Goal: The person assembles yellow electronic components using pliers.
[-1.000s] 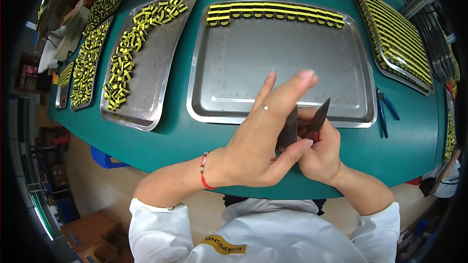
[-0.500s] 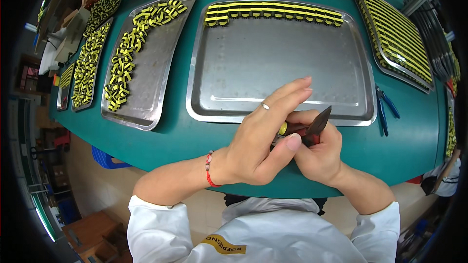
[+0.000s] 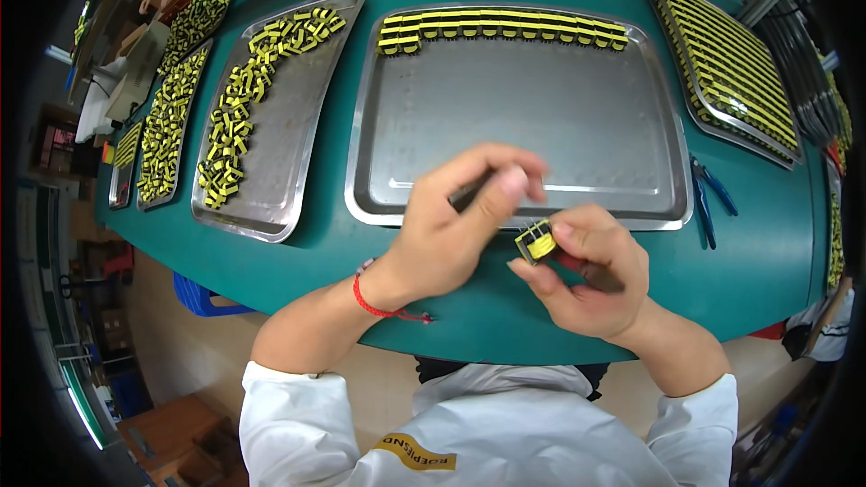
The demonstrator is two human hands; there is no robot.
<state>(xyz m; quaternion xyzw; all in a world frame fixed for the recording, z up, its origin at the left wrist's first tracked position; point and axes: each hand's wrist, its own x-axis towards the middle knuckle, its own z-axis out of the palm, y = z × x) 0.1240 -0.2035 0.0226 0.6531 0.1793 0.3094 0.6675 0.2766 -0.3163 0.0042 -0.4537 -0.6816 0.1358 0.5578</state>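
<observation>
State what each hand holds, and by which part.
The right hand pinches a small yellow-and-black part by its sides, between thumb and fingertips. The left hand grips a dark tool; which part of it cannot be told.

The right hand pinches a small yellow and black component between thumb and fingers, just above the green surface. The left hand is curled around a dark thin tool, close beside it, in front of the middle steel tray with one row of the same parts.
</observation>
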